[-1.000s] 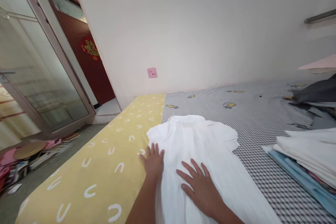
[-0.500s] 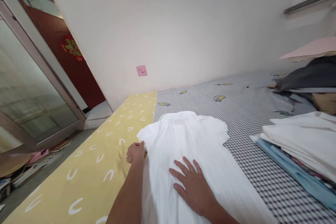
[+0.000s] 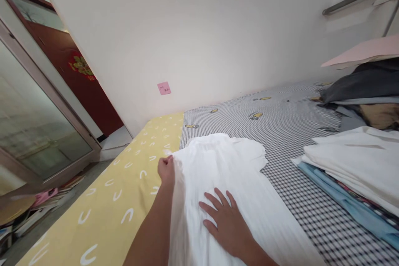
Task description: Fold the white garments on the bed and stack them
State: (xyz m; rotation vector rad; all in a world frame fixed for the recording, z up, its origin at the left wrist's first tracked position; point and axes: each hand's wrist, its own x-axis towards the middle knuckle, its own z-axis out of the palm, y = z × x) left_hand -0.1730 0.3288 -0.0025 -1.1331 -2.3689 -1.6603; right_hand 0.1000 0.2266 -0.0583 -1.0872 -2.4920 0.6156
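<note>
A white short-sleeved garment, with ruffled sleeve edges, lies spread out on the bed, its collar end toward the wall. My left hand is closed on its left sleeve edge and holds that side a little raised, so a thin layer of fabric hangs below the fist. Flat on the middle of the garment rests my right hand, fingers spread. The lower end of the garment runs out of view at the bottom.
Folded white and blue clothes are stacked at the right, with dark clothes and a pink board-like piece behind. Yellow sheet and checked sheet cover the bed. A wall stands behind; a glass door is at the left.
My left hand has moved up along the garment's left edge and lifted the sleeve side off the bed. My right hand stays pressed flat. The view has shifted slightly to the right.
</note>
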